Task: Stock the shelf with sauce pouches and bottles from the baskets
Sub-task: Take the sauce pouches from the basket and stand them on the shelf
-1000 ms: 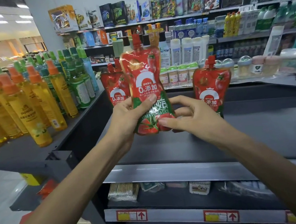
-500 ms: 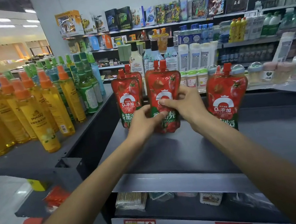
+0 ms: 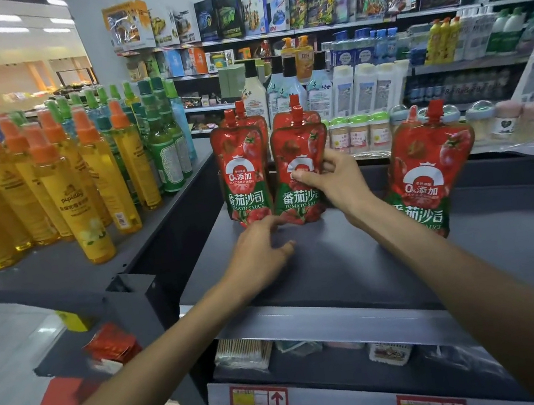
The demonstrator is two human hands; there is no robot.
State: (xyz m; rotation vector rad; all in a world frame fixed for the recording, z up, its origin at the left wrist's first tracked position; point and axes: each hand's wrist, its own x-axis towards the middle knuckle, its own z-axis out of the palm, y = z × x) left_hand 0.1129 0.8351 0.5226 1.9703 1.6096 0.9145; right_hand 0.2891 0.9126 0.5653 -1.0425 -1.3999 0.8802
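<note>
Pouches at rear (image 3: pixel 312 117) mostly hidden behind front ones, lower-shelf goods (image 3: pixel 243 355) too dim to ID, r. hand (image 3: pixel 335 181) pinching middle tomato sauce pouch (image 3: pixel 303 198) upright on grey shelf (image 3: pixel 336 261), l. hand (image 3: pixel 259 255) loosely spread, maybe touching its base.

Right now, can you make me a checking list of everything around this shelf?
Surface: dark grey shelf, pouches standing at its back.
Job's things: middle pouch upright beside left pouch; right pouch stands apart.
Clutter: red packets lying lower left.
Hands: right hand pinches middle pouch; left hand open near its base.
Cables: nothing seen.
Surroundings: yellow bottles on the side shelf; stocked shelves behind.
</note>
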